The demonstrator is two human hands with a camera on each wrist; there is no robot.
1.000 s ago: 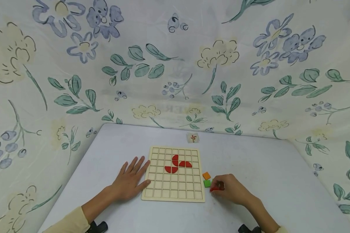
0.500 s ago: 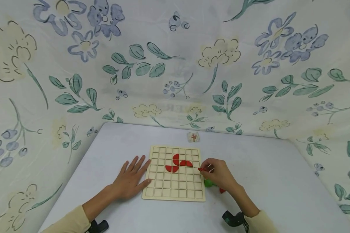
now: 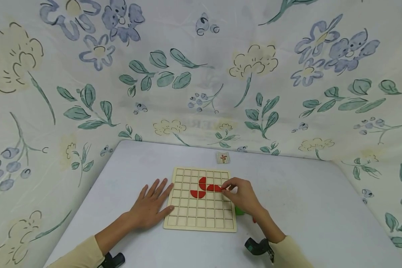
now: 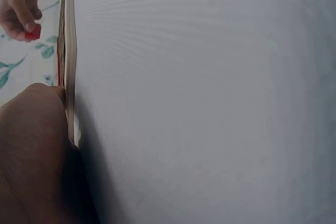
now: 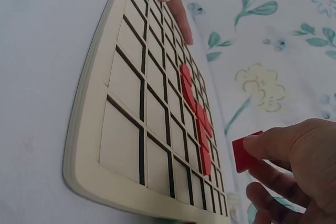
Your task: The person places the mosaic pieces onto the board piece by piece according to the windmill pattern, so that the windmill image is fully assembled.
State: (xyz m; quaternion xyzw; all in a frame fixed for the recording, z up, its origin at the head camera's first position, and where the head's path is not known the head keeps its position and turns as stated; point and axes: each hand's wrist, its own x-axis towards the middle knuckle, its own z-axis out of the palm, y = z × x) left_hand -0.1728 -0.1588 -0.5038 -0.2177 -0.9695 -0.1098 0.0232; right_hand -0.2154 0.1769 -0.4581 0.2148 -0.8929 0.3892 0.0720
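Note:
A square wooden grid board (image 3: 201, 222) lies on the white table. Red quarter-round pieces (image 3: 198, 194) sit in several of its cells, forming half-round shapes. My left hand (image 3: 149, 210) is spread flat beside the board, fingertips and thumb touching its left edge. Over the board's right side, my right hand (image 3: 242, 195) pinches a small red tile (image 5: 243, 155) between thumb and fingers. In the right wrist view that tile is held up, apart from the board. The red pieces on the board (image 5: 203, 142) are seen there at a steep slant.
A small patterned card (image 3: 223, 158) lies behind the board. At the board's right edge, a green piece (image 3: 239, 211) and a bit of another red piece (image 3: 254, 220) show from under the right forearm. A floral cloth (image 3: 201, 74) hangs behind the table.
My right hand has picked up a red tile from the loose pieces at the right and moved left and away from me, over the board's right side. The left hand stays put.

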